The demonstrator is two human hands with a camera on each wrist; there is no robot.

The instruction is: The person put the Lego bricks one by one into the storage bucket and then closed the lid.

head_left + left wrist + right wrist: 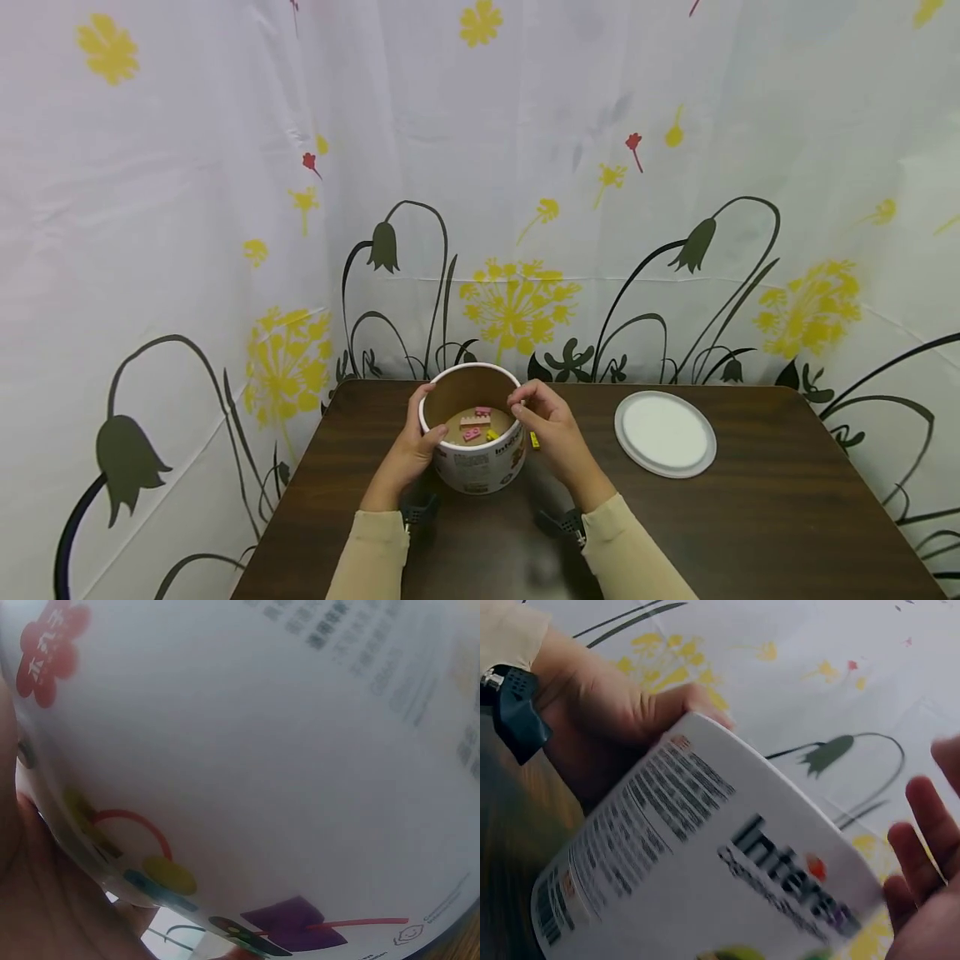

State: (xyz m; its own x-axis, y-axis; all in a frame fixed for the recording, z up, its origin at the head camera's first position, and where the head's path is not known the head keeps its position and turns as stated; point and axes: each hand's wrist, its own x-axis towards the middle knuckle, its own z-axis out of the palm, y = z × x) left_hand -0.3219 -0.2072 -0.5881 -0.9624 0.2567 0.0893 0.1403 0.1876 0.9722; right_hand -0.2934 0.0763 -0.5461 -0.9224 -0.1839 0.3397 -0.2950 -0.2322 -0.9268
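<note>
A white cardboard tub with printed sides and a brown inside is tilted over the table, its mouth facing me. My left hand grips its left side, with the thumb over the rim. Inside lie several toy bricks: a pale pink one, a bright pink one and a yellow one among them. My right hand is at the right rim, fingers loosely bent; the right wrist view shows its fingertips right beside the rim and nothing in them.
On the table, a yellow brick lies between the tub and my right hand. Farther right is a round white lid. The dark wooden table ends at a flower-patterned curtain.
</note>
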